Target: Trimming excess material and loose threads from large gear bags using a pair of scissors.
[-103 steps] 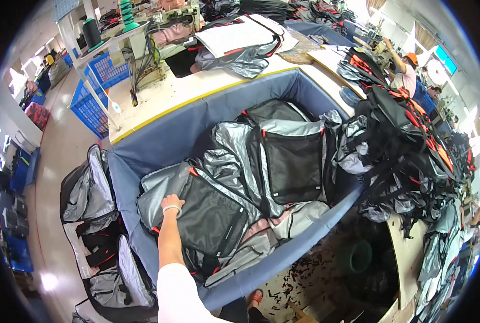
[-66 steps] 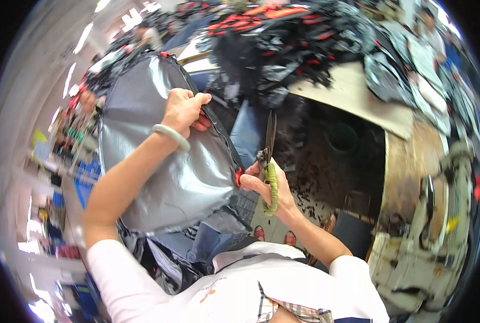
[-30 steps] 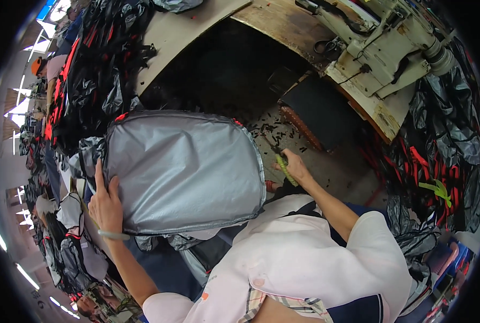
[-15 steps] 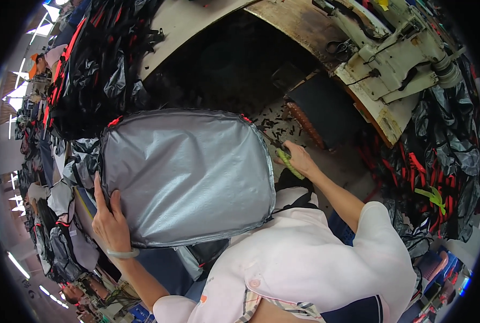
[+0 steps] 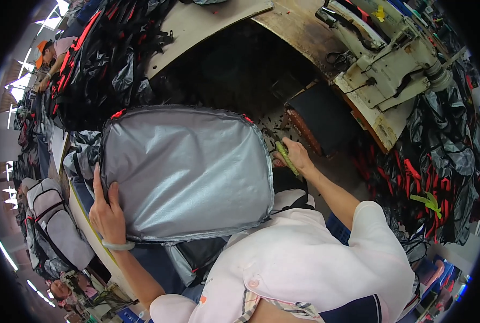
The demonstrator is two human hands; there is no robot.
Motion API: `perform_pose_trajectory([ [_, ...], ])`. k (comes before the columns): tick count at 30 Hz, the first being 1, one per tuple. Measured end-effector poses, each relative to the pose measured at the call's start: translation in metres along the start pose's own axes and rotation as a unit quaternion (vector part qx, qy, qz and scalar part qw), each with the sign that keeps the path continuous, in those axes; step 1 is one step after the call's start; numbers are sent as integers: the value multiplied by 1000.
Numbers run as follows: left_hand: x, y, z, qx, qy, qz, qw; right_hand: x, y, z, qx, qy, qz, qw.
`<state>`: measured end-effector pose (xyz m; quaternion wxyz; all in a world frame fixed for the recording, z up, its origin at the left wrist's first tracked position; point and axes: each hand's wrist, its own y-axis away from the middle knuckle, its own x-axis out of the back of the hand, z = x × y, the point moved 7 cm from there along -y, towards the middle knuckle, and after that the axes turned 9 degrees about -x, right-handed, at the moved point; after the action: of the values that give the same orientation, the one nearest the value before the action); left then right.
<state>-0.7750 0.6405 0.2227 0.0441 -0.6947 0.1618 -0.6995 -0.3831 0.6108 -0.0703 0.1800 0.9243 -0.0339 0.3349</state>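
Note:
A large silver-grey bag piece [image 5: 189,172], rounded at the corners with dark bound edges, lies spread out in front of me. Small red tabs [image 5: 119,114] show at its far corners. My left hand [image 5: 107,209] grips its left edge, thumb on the silver face and index finger stretched along the rim; the other fingers are hidden beneath. Just off the right edge, my right hand [image 5: 296,156] is closed round scissors with a green-wrapped handle [image 5: 286,156]. Their blades are hard to make out against the dark floor.
A sewing machine [image 5: 391,64] stands on a worn table at the far right, with black scissors [image 5: 337,59] beside it. Black, silver and red bag pieces are heaped at far left [image 5: 105,64] and right [image 5: 434,156]. A dark padded seat [image 5: 326,118] stands beyond my right hand. Another person [image 5: 49,56] is at upper left.
The silver piece has shifted slightly up and left with my left hand. My right hand has turned the scissors, so the green handle stands steeper and the blades show less. My view has shifted slightly.

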Motion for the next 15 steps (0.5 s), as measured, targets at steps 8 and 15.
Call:
perform_pose_trajectory([
  [8,-6,-14,-7,-18,18,-10,1000,1,-37,-15,98,71,38,992],
  [15,-9,-29,-18,-10,51,-11,999,-16,-52,-25,104,89,10,991],
])
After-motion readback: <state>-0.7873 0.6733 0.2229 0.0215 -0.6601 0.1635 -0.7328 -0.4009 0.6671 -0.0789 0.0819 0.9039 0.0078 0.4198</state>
